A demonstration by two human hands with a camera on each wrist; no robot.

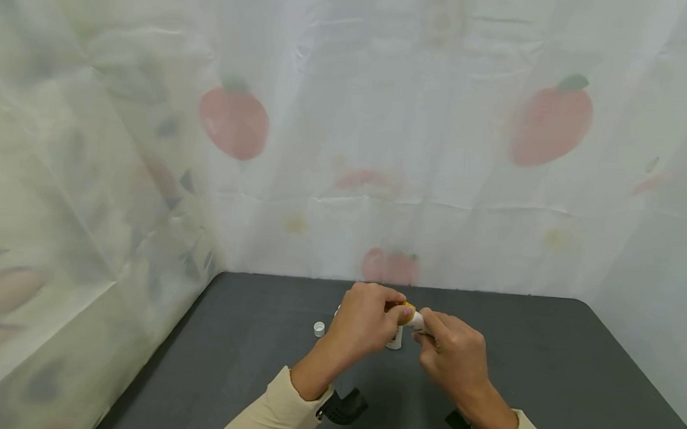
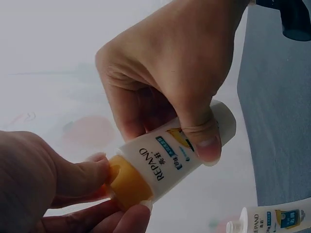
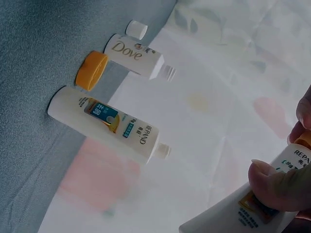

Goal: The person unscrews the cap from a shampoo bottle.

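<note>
**Two hands on a capped Repand bottle above the dark tabletop**

The dark grey tabletop (image 1: 542, 373) fills the lower part of the head view, with a pale curtain (image 1: 437, 148) printed with red fruit hanging along its far edge and its left edge.

Above the middle of the tabletop, nearer the far edge than the near one, the two hands meet. The left hand (image 1: 362, 322) has its thumb and fingers curled round the orange cap (image 2: 129, 182), pinching it from both sides. The right hand (image 1: 452, 354) grasps the body of the white Repand bottle (image 2: 177, 155), thumb pressed across the label and the other fingers wrapped behind. The bottle is held in the air, tilted, its capped end towards the left hand; the cap sits on the bottle's neck.

Beneath the hands, three smaller things and a fourth stand on the tabletop towards the far edge. A second Repand bottle (image 3: 104, 124) stands uncapped, its threaded neck bare. Just beside it stands a loose orange cap (image 3: 91, 71); whether the two touch cannot be told. Next comes a white Dove bottle (image 3: 136, 56), also uncapped, and close by its base, a little apart, a small white cap (image 3: 136, 29).
</note>
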